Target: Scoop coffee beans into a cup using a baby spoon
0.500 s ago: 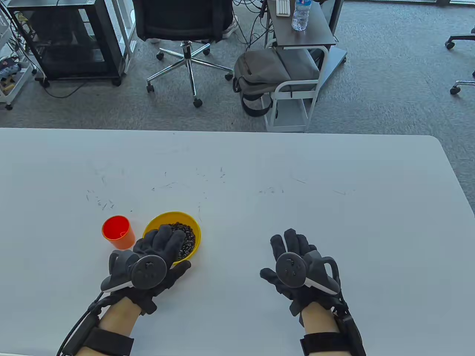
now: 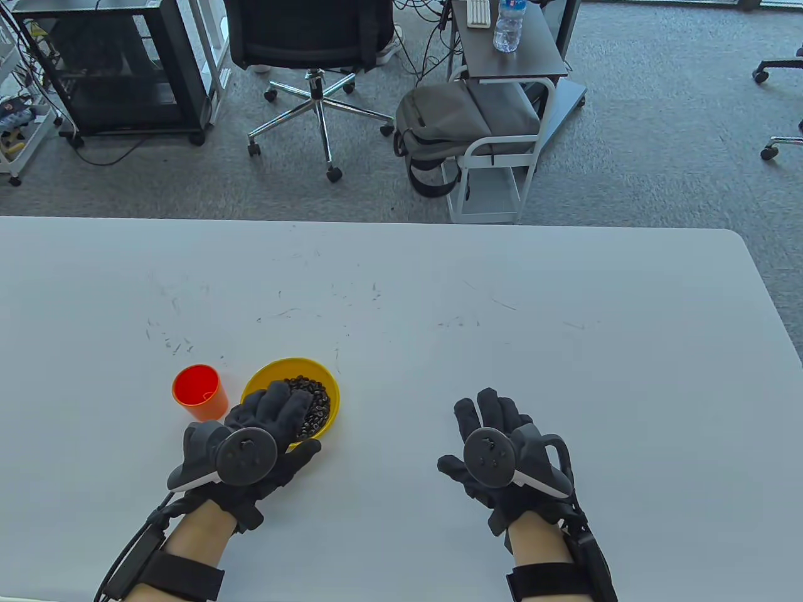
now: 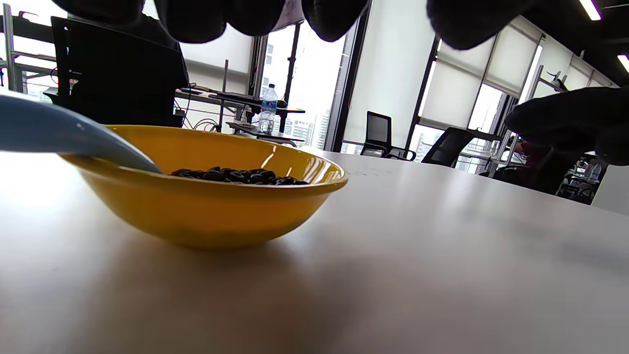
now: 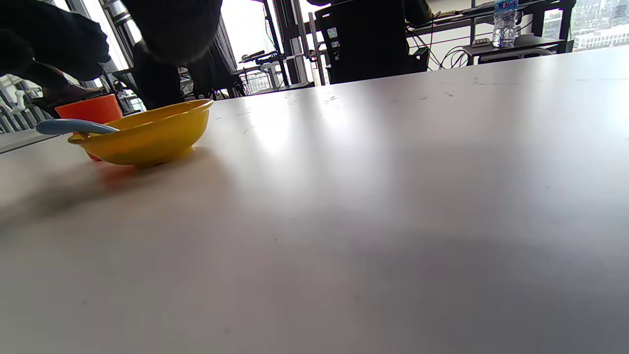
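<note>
Little change in 0.5 s: both hands have edged slightly leftward.

Left to right, we note the orange cup point(image 2: 199, 392) standing just beside the yellow bowl point(image 2: 329, 384) of coffee beans point(image 2: 315, 404), neither moved. The left hand point(image 2: 251, 439) has slid a touch left and still hovers over the bowl's near rim, fingers loosely spread and curved, gripping nothing we can see. The blue baby spoon point(image 3: 59, 133) rests on the bowl's rim, its tip down among the beans. The right hand point(image 2: 495, 442), well apart on the white table point(image 2: 564, 301), has drifted slightly left, fingers relaxed and extended, holding nothing.
</note>
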Available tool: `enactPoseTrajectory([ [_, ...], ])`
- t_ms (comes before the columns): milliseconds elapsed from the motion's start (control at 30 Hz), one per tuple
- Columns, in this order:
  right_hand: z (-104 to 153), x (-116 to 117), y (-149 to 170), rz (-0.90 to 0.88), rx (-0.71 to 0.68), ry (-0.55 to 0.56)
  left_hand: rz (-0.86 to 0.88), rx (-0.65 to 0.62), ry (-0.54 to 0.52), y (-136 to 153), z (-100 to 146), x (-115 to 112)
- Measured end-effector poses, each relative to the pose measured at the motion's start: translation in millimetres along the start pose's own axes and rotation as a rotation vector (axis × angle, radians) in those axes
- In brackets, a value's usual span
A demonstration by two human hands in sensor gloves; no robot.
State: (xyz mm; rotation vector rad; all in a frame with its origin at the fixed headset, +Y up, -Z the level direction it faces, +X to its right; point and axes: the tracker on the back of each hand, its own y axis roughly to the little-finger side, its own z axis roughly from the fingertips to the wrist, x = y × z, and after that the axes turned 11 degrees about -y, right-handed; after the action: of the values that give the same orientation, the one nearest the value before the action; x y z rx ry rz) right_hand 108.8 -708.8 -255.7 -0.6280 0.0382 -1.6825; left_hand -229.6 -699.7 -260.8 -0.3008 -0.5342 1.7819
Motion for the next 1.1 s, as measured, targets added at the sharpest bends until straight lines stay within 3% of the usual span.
enactPoseTrajectory([
  [433,2.0,-1.7,-0.7,-0.033,-0.025,-0.001,0.054,0.075,-0.092,16.5,4.9,22.2],
  [633,2.8,-4.0,-1.1,-0.057,-0.043,0.009,0.076,0.217,-0.129,50.0,4.1,46.3],
  [733,2.5,-3.9,-1.8,-0.040,-0.047,-0.001,-0.009,0.276,-0.101,69.4,1.0,54.0],
  [900,2.9,-5.0,-0.9,-0.059,-0.051,0.001,-0.020,0.456,-0.046,109.6,-3.7,42.7],
  [1033,3.0,-4.4,-1.6,-0.066,-0.062,-0.007,-0.005,0.596,0.030,137.8,1.0,20.7],
  [1100,2.2,-4.4,-1.9,-0.066,-0.066,-0.008,0.016,0.614,0.045,142.7,1.9,12.7],
])
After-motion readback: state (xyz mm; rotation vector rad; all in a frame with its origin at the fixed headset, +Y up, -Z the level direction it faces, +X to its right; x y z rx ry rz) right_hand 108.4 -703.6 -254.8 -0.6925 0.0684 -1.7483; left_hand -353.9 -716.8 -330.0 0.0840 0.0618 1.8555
